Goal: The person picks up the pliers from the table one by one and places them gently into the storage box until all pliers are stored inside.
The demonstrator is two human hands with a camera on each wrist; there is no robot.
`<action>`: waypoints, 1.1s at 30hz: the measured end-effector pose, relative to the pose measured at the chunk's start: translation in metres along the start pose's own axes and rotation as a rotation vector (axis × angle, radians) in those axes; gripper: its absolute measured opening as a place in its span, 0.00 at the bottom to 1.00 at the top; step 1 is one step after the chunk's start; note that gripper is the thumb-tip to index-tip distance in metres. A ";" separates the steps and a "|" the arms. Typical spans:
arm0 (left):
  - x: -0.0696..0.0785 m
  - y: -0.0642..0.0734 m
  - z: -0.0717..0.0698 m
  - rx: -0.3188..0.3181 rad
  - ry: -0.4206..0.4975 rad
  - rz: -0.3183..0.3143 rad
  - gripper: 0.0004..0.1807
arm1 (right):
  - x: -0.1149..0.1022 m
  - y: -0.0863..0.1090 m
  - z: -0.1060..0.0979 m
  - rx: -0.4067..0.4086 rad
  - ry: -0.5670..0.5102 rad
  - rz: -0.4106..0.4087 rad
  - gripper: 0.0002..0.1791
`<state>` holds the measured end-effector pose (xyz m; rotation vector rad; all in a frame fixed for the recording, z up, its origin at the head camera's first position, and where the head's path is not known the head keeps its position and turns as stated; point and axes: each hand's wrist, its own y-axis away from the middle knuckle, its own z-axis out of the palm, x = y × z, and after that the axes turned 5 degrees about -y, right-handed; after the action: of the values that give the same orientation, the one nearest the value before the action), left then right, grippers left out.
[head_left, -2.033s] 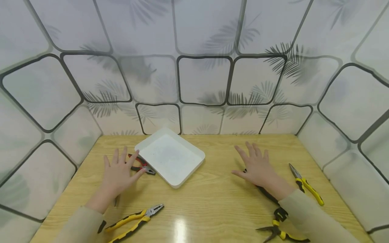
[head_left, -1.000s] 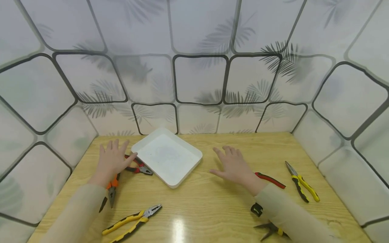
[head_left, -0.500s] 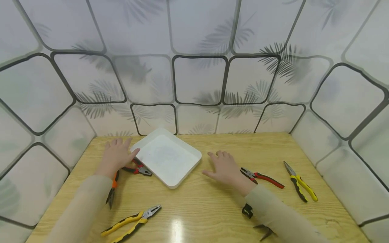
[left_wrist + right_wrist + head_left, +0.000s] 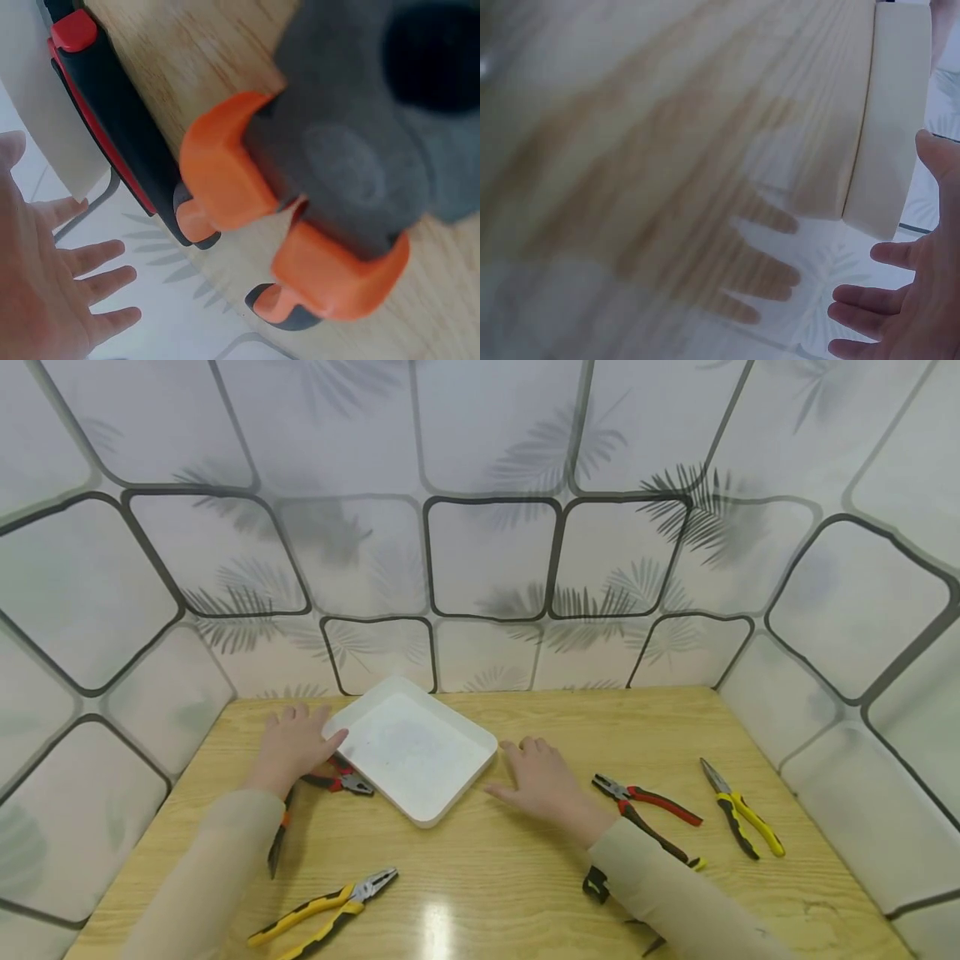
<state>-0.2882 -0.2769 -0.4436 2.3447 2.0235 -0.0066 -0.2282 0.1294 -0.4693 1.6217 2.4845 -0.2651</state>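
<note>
A shallow white tray (image 4: 412, 756) lies at an angle towards the back of the table, with a hand on each side. My left hand (image 4: 291, 745) is at its left corner, fingers spread and the thumb overlapping the rim; whether it touches I cannot tell. My right hand (image 4: 542, 777) is beside the right corner, fingers loosely extended, close to the tray wall (image 4: 885, 112) in the right wrist view. Beneath the left hand lie red-and-black pliers (image 4: 348, 782). Orange-handled long-nose pliers (image 4: 315, 165) show large in the left wrist view, mostly covered by the arm in the head view.
Yellow-and-black pliers (image 4: 333, 906) lie at front left. Red-handled pliers (image 4: 660, 804) lie right of the right hand, with yellow long-nose pliers (image 4: 738, 810) farther right. A black tool end (image 4: 596, 885) and dark tips show beside the right sleeve. Patterned fabric walls (image 4: 495, 556) surround the table.
My right hand has moved left to the tray's right corner, uncovering the red-handled pliers. My left hand has shifted slightly towards the tray's left corner. The tray has not visibly moved on the table.
</note>
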 end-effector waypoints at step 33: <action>0.003 0.002 0.002 0.048 -0.094 0.124 0.31 | -0.025 -0.011 0.004 -0.009 0.065 0.120 0.51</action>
<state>-0.2856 -0.2748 -0.4454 2.4446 1.8544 -0.1596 -0.2282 0.1024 -0.4665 1.7945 2.4190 -0.1875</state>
